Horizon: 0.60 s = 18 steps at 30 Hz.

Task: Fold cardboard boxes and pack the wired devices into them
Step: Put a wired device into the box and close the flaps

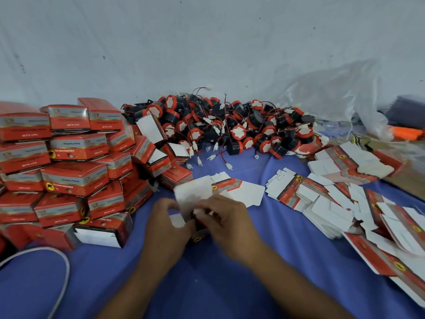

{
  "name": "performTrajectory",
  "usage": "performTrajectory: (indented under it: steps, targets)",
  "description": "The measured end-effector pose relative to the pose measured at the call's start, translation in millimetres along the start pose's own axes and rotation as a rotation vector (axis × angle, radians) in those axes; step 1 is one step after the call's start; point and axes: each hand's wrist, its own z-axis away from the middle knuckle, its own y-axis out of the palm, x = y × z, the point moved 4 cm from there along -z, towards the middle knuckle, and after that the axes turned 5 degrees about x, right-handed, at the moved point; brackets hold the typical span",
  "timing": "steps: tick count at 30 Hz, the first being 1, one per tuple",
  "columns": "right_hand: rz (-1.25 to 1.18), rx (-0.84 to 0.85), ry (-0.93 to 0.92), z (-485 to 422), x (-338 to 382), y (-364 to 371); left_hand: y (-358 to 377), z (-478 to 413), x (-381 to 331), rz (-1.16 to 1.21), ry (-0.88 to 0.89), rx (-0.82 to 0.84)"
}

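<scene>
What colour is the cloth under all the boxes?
The cloth is plain blue, a bit purplish, with no pattern. The head view shows it best.

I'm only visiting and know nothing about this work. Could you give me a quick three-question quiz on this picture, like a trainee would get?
1. True or false: the devices lie in a heap against the wall.
2. The folded boxes are stacked: A) on the person's left; B) on the person's right; C) on top of the devices.
3. Fill in: the left hand and right hand both grip one half-folded ____.

Key: 1 true; 2 A; 3 box.
</scene>
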Motion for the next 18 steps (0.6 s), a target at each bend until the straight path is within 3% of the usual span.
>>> performTrajectory:
  steps: [5,8,13,18]
  targets:
    - [0.128,0.04,-0.137,2.0,2.6,6.2,-2.4,9.4,10.3,0.176,-0.008,-0.046]
    - [0.16,0.146,-0.084,7.8,-3.8,6.2,-6.7,15.3,11.2,0.321,0.063,0.015]
    - [0.231,0.214,-0.079,18.8,-0.3,10.2,0.9,19.3,6.9,0.159,0.184,0.163]
    - [0.326,0.247,-0.108,18.7,1.7,8.3,6.7,21.2,3.7,0.026,0.303,0.134]
